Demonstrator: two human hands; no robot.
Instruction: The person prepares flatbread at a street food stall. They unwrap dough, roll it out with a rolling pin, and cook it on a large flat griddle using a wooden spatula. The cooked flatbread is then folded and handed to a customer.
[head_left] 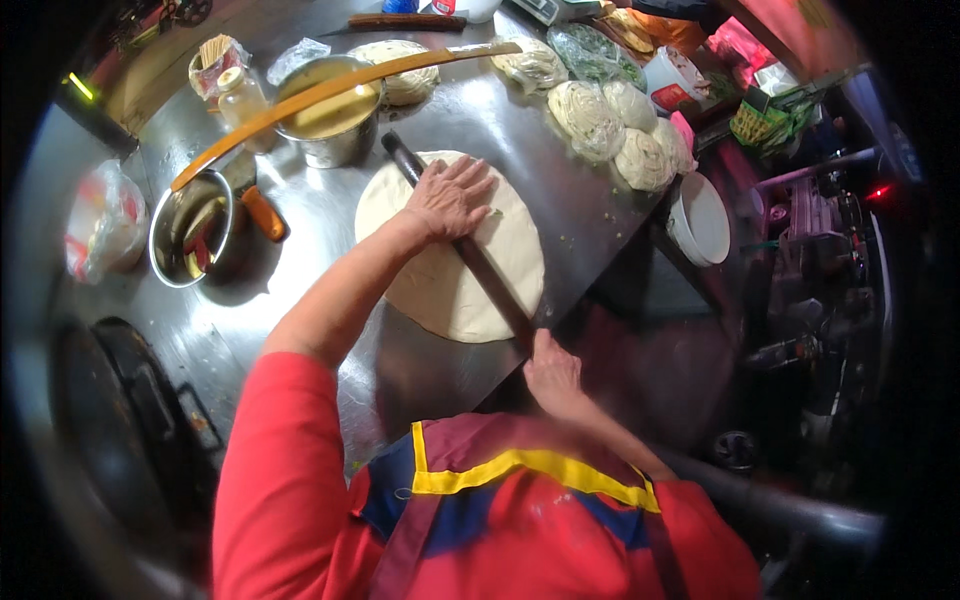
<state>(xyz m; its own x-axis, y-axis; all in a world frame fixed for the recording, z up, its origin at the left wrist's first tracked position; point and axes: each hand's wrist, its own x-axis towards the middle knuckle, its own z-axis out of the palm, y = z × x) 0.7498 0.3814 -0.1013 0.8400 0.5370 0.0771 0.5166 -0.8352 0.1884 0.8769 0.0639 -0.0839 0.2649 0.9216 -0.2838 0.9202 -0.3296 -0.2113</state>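
Observation:
A large, flat round of pale dough point(420, 275) lies on the steel worktop point(310, 330), close to its right edge. Slantwise across it rests a dark rolling pin point(490, 280), from upper left to lower right. My left hand point(450, 200) is laid flat over the pin's upper part, fingers spread, the fingertips reaching past the pin above the dough. At the pin's near end, just off the dough's edge, my right hand point(552, 368) is closed around it.
Several coiled dough pieces point(585, 120) sit at the back right, near a white bowl point(703, 225). Back left, a long wooden stick point(330, 95) spans a steel pot of yellowish liquid point(340, 150) and a steel bowl point(158, 240). A black pan point(110, 410) is lower left.

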